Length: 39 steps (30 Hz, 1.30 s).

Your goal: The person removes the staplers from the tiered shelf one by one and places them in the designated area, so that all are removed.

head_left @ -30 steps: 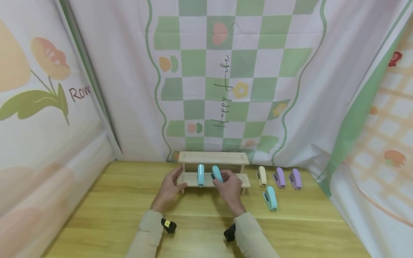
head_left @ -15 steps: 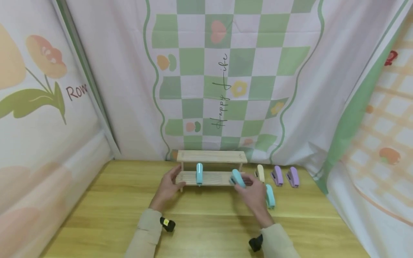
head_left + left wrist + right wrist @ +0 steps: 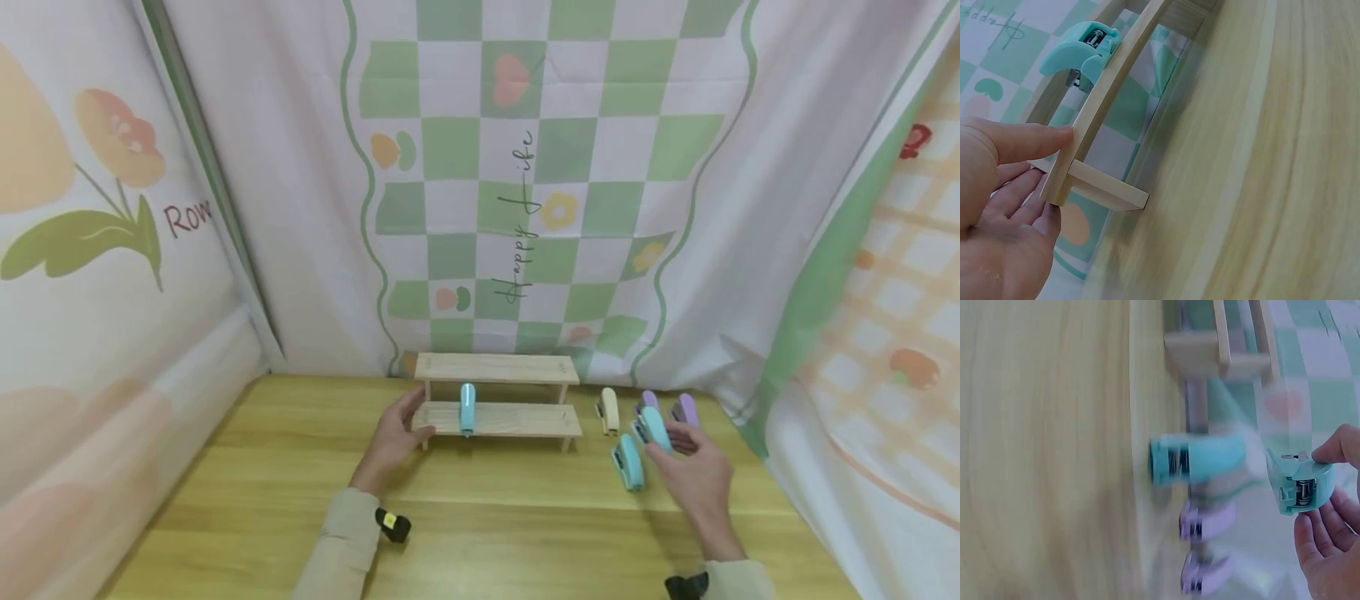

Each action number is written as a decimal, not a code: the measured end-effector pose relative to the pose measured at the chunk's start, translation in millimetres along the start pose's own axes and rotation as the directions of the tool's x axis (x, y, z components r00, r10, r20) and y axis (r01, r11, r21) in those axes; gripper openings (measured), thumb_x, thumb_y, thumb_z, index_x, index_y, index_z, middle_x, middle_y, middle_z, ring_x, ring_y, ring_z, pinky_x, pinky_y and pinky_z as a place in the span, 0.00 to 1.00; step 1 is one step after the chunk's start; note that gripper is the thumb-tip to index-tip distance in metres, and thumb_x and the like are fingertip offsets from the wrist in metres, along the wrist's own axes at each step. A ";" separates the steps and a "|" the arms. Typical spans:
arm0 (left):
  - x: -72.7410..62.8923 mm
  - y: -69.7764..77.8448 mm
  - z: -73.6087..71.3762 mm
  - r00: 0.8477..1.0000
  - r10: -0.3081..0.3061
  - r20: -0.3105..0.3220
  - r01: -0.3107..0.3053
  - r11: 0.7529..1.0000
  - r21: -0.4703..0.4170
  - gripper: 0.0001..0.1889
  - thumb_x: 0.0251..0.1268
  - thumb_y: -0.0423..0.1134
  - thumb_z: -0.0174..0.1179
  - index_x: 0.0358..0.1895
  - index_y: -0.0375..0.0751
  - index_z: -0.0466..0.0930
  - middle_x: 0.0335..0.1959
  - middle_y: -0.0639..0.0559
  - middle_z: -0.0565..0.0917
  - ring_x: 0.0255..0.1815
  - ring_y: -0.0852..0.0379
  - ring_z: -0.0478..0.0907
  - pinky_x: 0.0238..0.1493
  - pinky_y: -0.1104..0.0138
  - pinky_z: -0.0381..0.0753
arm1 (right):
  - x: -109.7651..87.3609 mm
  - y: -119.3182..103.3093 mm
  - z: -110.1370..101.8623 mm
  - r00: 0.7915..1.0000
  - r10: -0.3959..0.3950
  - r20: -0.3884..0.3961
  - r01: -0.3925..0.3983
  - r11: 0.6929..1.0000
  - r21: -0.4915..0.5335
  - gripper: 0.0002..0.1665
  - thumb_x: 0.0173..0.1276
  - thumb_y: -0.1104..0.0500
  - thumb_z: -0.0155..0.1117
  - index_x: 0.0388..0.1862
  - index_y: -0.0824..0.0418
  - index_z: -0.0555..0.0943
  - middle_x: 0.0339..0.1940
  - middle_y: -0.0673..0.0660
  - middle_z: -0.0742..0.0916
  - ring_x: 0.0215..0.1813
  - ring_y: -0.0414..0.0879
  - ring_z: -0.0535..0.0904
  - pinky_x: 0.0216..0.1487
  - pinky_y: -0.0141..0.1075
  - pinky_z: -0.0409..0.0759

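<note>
My right hand (image 3: 696, 479) holds a light-blue stapler (image 3: 651, 429) between thumb and fingers, raised over the right side of the table. In the right wrist view the thumb is on one side of this stapler (image 3: 1304, 487) and the fingers are on the other. My left hand (image 3: 393, 442) grips the left end of a two-tier wooden shelf (image 3: 525, 421), the thumb on the lower board's edge and the fingers behind it. Another blue stapler (image 3: 467, 408) stands on that lower board, left of its middle. The upper board (image 3: 495, 367) carries nothing.
Right of the shelf, a cream stapler (image 3: 608, 412), a third blue stapler (image 3: 628, 462) and two purple staplers (image 3: 686, 409) stand on the wooden table (image 3: 480, 542). The held stapler partly covers one purple one. A patterned curtain (image 3: 517, 167) hangs behind.
My right hand has carried the blue stapler from above the lower board rightward, past the shelf's end, to over the other staplers. The left hand has stayed at the shelf's left end.
</note>
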<state>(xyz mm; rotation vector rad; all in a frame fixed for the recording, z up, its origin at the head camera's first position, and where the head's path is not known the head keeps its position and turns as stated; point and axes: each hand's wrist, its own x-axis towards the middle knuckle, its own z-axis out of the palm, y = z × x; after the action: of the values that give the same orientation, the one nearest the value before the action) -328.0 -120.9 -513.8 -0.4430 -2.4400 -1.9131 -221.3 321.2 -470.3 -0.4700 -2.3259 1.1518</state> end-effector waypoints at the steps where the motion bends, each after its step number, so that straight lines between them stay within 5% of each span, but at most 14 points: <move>1: -0.4 -0.2 0.7 1.000 0.004 0.004 -0.004 1.000 0.004 0.41 0.70 0.27 0.66 0.83 0.40 0.59 0.83 0.38 0.64 0.86 0.38 0.59 0.87 0.46 0.57 | 1.9 6.1 -4.7 1.000 0.017 -0.010 -0.017 1.000 -0.007 0.28 0.60 0.61 0.81 0.60 0.64 0.85 0.56 0.69 0.90 0.36 0.17 0.73 0.38 0.10 0.74; 11: -2.0 0.4 1.7 1.000 0.005 0.001 -0.005 1.000 -0.001 0.40 0.70 0.27 0.66 0.83 0.40 0.60 0.84 0.39 0.64 0.86 0.38 0.58 0.87 0.45 0.56 | 15.6 45.7 -22.8 0.985 0.172 0.001 -0.172 0.983 -0.070 0.28 0.63 0.59 0.78 0.61 0.66 0.84 0.56 0.68 0.91 0.29 0.19 0.73 0.31 0.16 0.78; 17: -1.6 -0.3 1.3 1.000 0.011 -0.004 -0.012 1.000 -0.015 0.40 0.70 0.27 0.66 0.83 0.40 0.60 0.84 0.39 0.64 0.85 0.37 0.59 0.87 0.45 0.56 | 17.0 51.7 -19.2 0.980 0.187 0.060 -0.180 0.977 -0.112 0.29 0.65 0.55 0.77 0.62 0.66 0.84 0.57 0.67 0.91 0.30 0.21 0.76 0.36 0.18 0.75; 25: -0.9 -1.5 2.5 1.000 0.018 0.001 -0.018 1.000 -0.017 0.40 0.70 0.26 0.66 0.83 0.40 0.60 0.83 0.38 0.64 0.86 0.37 0.58 0.88 0.45 0.55 | 17.6 58.1 -12.6 0.982 0.185 0.040 -0.179 0.976 -0.123 0.27 0.64 0.57 0.78 0.59 0.68 0.85 0.54 0.68 0.91 0.29 0.24 0.77 0.36 0.17 0.71; 31: -1.6 0.6 3.0 1.000 0.016 -0.004 -0.016 1.000 0.002 0.40 0.70 0.26 0.66 0.83 0.39 0.60 0.84 0.39 0.64 0.85 0.38 0.59 0.87 0.46 0.56 | 19.7 58.9 -11.5 0.980 0.196 0.041 -0.190 0.973 -0.134 0.28 0.63 0.57 0.78 0.59 0.69 0.84 0.54 0.69 0.91 0.31 0.28 0.78 0.55 0.45 0.83; 33: -1.6 1.6 3.1 1.000 0.012 -0.006 -0.012 1.000 0.002 0.40 0.70 0.26 0.65 0.83 0.39 0.60 0.84 0.39 0.64 0.86 0.38 0.59 0.87 0.46 0.56 | 20.2 58.5 -12.2 0.979 0.200 0.051 -0.192 0.972 -0.135 0.29 0.64 0.55 0.78 0.60 0.68 0.84 0.55 0.69 0.90 0.32 0.29 0.79 0.55 0.48 0.83; 39: -1.8 1.8 1.6 1.000 0.005 -0.004 -0.005 1.000 -0.004 0.40 0.70 0.26 0.65 0.83 0.39 0.60 0.84 0.39 0.64 0.86 0.39 0.58 0.87 0.46 0.56 | 21.7 47.9 -16.0 0.986 0.149 0.080 -0.139 0.984 -0.115 0.35 0.66 0.48 0.79 0.64 0.67 0.82 0.61 0.70 0.88 0.36 0.27 0.79 0.35 0.17 0.79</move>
<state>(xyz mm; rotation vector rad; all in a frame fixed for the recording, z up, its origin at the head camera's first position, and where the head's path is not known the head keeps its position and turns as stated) -325.6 -119.3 -512.8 -0.4447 -2.4301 -1.9157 -225.8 370.3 -494.6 -0.6491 -2.4751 1.1350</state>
